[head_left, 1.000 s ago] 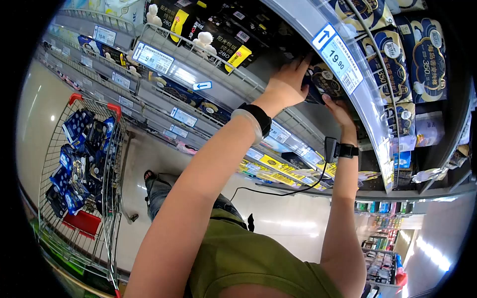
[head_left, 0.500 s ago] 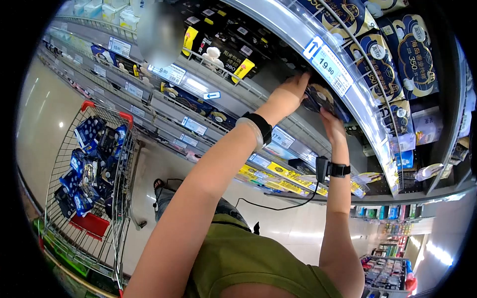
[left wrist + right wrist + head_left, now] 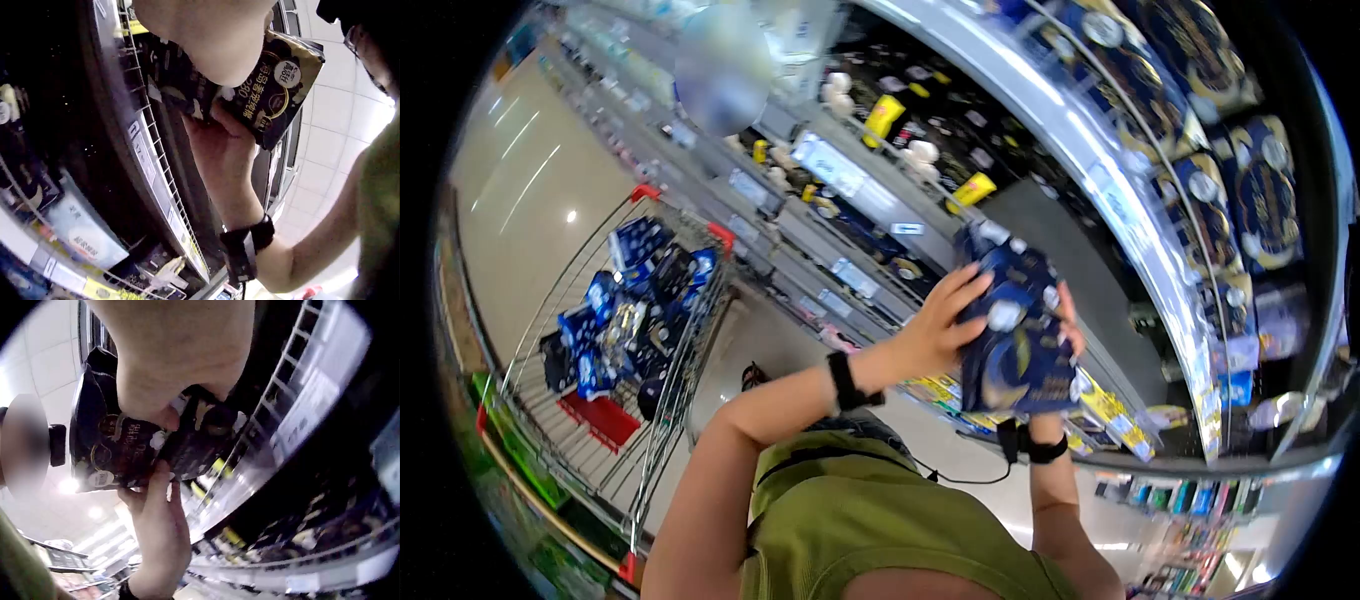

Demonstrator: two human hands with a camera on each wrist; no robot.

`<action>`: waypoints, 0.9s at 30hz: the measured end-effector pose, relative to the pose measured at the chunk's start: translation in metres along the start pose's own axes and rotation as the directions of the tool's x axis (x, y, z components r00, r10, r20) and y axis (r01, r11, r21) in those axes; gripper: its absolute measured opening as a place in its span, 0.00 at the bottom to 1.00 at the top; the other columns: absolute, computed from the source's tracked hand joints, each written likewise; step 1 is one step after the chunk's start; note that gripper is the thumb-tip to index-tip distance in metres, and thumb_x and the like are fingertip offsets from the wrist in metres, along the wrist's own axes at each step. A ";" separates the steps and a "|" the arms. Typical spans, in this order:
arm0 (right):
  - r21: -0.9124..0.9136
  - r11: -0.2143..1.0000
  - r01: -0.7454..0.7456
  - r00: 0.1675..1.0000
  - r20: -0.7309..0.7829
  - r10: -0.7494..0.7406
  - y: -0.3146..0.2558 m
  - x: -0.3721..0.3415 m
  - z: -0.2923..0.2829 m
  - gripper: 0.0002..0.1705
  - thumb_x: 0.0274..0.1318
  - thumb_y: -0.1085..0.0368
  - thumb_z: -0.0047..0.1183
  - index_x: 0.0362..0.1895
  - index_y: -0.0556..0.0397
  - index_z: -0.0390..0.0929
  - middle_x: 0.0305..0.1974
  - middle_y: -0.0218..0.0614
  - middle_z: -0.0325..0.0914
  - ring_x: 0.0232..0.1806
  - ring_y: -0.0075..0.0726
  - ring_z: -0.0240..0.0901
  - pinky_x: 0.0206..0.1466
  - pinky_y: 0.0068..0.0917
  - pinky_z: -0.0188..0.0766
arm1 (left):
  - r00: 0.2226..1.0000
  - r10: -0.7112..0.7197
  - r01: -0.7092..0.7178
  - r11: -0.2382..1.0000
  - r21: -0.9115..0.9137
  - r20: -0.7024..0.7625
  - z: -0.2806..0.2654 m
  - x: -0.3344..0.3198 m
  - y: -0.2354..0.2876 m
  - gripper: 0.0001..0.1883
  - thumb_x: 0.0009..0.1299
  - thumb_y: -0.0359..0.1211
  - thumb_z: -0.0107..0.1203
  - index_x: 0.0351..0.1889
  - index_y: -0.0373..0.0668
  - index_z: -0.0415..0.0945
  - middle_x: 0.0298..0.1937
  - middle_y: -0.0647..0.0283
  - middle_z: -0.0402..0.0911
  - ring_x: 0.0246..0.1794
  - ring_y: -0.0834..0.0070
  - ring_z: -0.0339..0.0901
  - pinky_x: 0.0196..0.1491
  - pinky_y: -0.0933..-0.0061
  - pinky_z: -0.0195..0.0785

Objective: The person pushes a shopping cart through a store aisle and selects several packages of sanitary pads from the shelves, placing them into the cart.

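In the head view, a dark blue pack of sanitary pads is held between both hands in front of the shelf. The left hand grips its left side, fingers spread over the printed face. From the right, the right hand holds the opposite edge, partly hidden behind the pack. In the left wrist view the pack shows gold panels and the number 280, and the right hand supports it from below. Two dark printed faces meet along a line in the right wrist view, where the left hand has its thumb on the pack.
A shopping cart with several blue and black packs stands at the left. Shelves carry black packs and larger navy packs. A price rail and wire shelf fences run beside the hands. A cable hangs from the right wrist.
The hands have drawn the pack out of the shelf, down and toward the body. More of its printed face shows now. The head view has shifted, with the cart now farther right.
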State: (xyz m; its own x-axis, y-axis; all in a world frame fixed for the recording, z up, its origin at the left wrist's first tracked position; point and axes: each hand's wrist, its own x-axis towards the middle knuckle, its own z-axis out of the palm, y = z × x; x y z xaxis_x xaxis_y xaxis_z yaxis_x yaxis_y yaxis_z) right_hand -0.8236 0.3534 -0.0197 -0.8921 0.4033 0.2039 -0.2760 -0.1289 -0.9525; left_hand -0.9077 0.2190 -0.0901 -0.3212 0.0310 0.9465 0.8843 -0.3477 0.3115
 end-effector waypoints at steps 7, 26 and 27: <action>-0.058 0.997 0.041 0.956 0.294 -0.022 0.144 -0.045 0.099 0.29 0.45 0.66 0.52 0.52 0.53 0.55 0.53 0.43 0.57 0.49 0.34 0.62 0.52 0.28 0.60 | 0.798 -0.601 0.575 0.743 0.342 -0.038 -0.146 -0.071 0.074 0.42 0.48 0.33 0.58 0.59 0.41 0.43 0.59 0.45 0.47 0.60 0.49 0.47 0.57 0.55 0.44; -0.656 0.316 -0.685 -0.010 0.443 0.897 0.329 -0.098 0.368 0.43 0.42 0.68 0.48 0.60 0.44 0.36 0.57 0.39 0.49 0.58 0.44 0.48 0.55 0.47 0.49 | -0.138 -0.588 0.990 -0.075 -0.116 -0.797 -0.412 -0.225 0.111 0.35 0.56 0.44 0.54 0.55 0.34 0.54 0.51 0.46 0.63 0.51 0.63 0.62 0.51 0.73 0.55; -0.681 0.301 -0.667 -0.031 0.429 0.903 0.327 -0.099 0.379 0.43 0.42 0.67 0.49 0.60 0.42 0.37 0.55 0.38 0.51 0.56 0.43 0.51 0.55 0.46 0.48 | -0.188 -0.634 0.972 -0.012 -0.233 -0.751 -0.416 -0.214 0.115 0.34 0.56 0.44 0.53 0.55 0.34 0.53 0.51 0.47 0.63 0.50 0.66 0.62 0.50 0.74 0.55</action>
State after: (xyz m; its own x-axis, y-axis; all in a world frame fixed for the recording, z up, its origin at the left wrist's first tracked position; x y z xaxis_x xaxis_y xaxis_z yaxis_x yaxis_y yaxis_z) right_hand -0.9612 -0.0718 -0.2659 -0.3747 -0.5176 -0.7692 0.7561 0.3095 -0.5766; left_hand -0.8787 -0.2175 -0.2916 -0.7543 -0.4889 -0.4383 -0.4019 -0.1841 0.8970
